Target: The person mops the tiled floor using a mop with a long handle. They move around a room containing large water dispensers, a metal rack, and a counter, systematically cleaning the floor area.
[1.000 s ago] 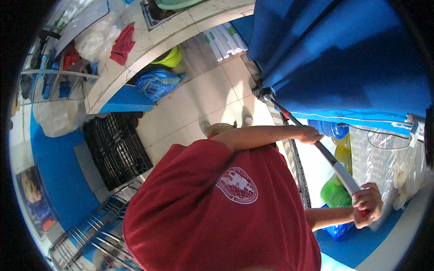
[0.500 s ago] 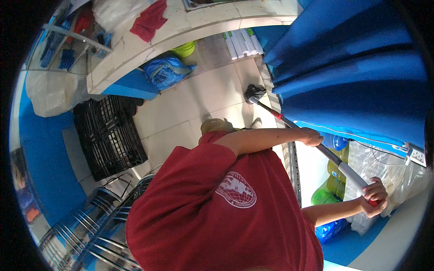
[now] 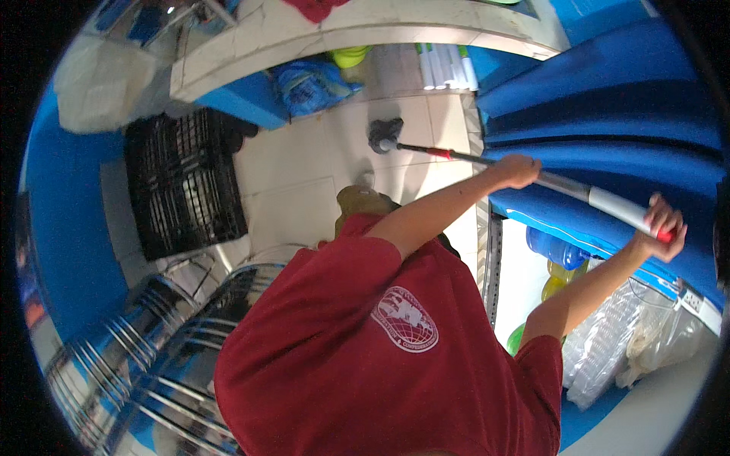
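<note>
A mop with a telescopic handle [image 3: 563,185] slants across the view. Its dark, bunched mop head [image 3: 385,135] rests on the tiled floor. My left hand [image 3: 519,171] is closed around the middle of the handle, above a red collar [image 3: 439,153]. Higher up, my right hand [image 3: 663,228] holds the red-tipped end of the white grip [image 3: 617,208], some fingers only loosely curled. Both arms reach to the right of my red shirt [image 3: 342,342].
A blue curtain [image 3: 601,137] hangs at right, close to the handle. Black crates [image 3: 182,182] and metal-framed chairs [image 3: 144,334] stand at left. Under the counter [image 3: 342,36] are a blue bag [image 3: 308,87] and white rolls [image 3: 445,67]. Wrapped clear plastic goods [image 3: 608,334] lie at right.
The mop head has moved left and slightly away across the floor, from beside the curtain. Both hands have risen in the view, still on the handle; my right hand also shifted right.
</note>
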Motion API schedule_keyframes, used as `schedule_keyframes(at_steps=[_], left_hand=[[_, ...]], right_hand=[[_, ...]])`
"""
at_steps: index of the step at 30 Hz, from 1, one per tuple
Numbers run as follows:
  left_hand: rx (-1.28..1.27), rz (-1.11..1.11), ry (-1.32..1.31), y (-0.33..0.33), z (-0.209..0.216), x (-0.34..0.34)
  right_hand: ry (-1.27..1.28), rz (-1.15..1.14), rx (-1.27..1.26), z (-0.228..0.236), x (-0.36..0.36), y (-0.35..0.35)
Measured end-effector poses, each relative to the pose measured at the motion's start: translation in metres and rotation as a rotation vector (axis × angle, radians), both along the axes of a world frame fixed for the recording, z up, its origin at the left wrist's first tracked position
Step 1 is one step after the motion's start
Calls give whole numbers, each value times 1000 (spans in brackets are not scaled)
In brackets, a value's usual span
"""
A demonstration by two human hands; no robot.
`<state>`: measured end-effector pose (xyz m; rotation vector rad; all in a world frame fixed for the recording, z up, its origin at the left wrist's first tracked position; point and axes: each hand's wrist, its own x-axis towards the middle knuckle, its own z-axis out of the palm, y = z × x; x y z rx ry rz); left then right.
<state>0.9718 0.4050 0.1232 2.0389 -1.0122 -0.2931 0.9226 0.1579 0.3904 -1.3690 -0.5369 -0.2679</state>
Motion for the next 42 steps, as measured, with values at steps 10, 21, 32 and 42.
schedule_keyframes(at_steps=[10,21,32,42], left_hand=[[305,459,-79,171,-93,4],[-150,1409,117,387,-174,-212],[365,697,215,284,-158,-197],[331,-569,470,-31,-62,-194]], right_hand=[[132,22,163,-109,80,176],[358,371,357,-233,-65,373],[797,-234,704,-345,-102,183],[348,-1148,605,-139,-286,-19]])
